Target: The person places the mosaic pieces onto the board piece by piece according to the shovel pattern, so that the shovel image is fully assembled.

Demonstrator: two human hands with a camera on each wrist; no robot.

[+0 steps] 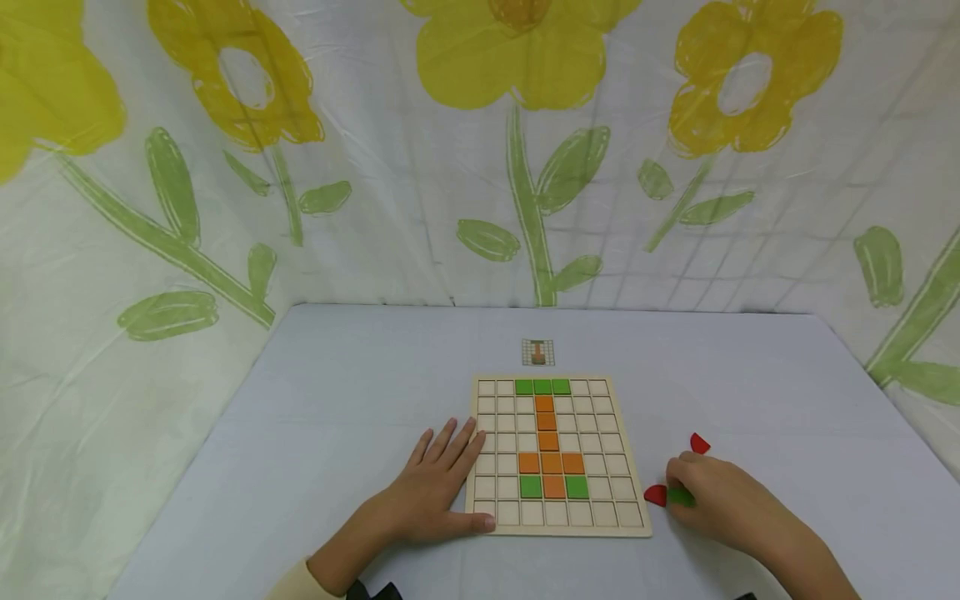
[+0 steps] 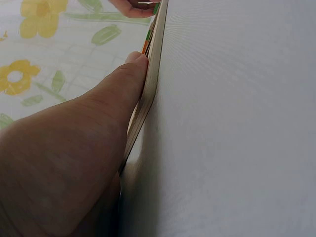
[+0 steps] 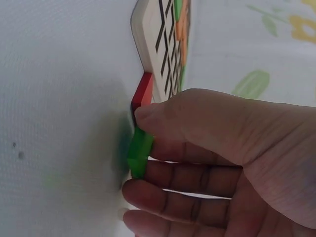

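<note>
My left hand [image 1: 429, 497] lies with fingers spread along the left side of a wooden grid board [image 1: 622, 512], fingertips over its rim and thumb at the near left corner. Green and orange square tiles fill some cells, with three green tiles [image 1: 543, 387] at the top and a column of orange tiles [image 1: 547, 422] below. Right of the board, my right hand [image 1: 731, 502] pinches a green block [image 3: 140, 152] between thumb and fingers, close over the table. A red quarter-round piece [image 1: 656, 495] lies between that hand and the board.
Another red quarter-round piece [image 1: 700, 442] lies just beyond the right hand. A small pattern card [image 1: 538, 352] sits behind the board on the white table [image 1: 360, 367]. A curtain with painted flowers [image 1: 390, 208] hangs along the table's back edge.
</note>
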